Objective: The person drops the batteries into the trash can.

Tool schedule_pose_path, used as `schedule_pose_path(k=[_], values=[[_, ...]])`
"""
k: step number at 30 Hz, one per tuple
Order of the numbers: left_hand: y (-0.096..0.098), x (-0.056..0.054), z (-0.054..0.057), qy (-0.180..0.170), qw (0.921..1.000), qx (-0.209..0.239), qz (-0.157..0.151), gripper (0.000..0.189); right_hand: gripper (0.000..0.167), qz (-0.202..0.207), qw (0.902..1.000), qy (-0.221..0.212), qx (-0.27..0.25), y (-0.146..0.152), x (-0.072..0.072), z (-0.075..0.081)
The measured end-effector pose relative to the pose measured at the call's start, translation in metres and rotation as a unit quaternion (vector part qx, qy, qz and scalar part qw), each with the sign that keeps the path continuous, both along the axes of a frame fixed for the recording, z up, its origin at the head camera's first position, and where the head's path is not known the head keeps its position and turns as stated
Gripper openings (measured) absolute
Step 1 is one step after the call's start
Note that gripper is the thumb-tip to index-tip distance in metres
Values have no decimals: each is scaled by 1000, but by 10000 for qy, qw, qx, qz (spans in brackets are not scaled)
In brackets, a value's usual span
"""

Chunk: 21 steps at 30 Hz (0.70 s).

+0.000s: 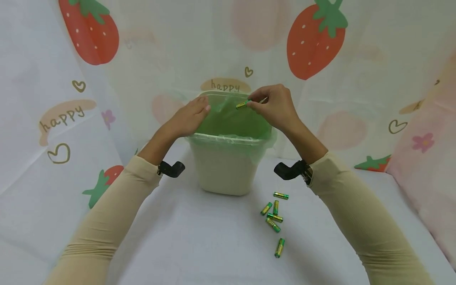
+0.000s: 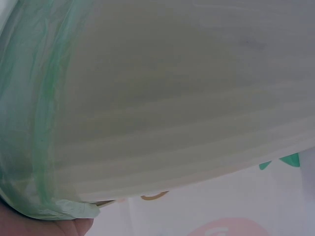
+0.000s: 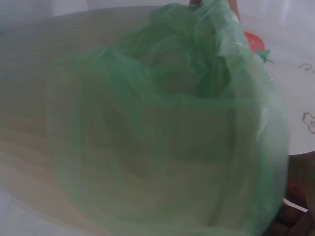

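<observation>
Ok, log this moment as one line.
right fingers: pinching battery over bin | left fingers: at bin's rim | green liner: in bin | loose batteries: six, on table

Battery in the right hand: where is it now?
In the head view, just right of centre: the battery is pinched by the right hand over the lined bin.

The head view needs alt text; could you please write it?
A right hand pinches a battery over a pale bin lined with green plastic, left hand at its edge. Six more batteries lie on the white surface.
</observation>
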<state>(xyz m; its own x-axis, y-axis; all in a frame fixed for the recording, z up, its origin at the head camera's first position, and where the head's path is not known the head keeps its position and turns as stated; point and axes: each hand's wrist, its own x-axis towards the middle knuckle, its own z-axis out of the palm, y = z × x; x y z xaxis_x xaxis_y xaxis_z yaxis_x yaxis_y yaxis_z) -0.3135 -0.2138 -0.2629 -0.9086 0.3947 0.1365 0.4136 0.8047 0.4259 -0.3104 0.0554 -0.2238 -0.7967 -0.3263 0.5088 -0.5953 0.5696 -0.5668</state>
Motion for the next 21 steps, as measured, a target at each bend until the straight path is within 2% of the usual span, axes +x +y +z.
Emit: schedule_pose_path(k=[13,21], values=[[2,0,1,-61,9999,-101,0,60,15,-115,9990,-34,439,-9,-21,-9],[2,3,4,-115,9998,-146,27,60,16,-190,9984,-72,525,-13,-32,-12]])
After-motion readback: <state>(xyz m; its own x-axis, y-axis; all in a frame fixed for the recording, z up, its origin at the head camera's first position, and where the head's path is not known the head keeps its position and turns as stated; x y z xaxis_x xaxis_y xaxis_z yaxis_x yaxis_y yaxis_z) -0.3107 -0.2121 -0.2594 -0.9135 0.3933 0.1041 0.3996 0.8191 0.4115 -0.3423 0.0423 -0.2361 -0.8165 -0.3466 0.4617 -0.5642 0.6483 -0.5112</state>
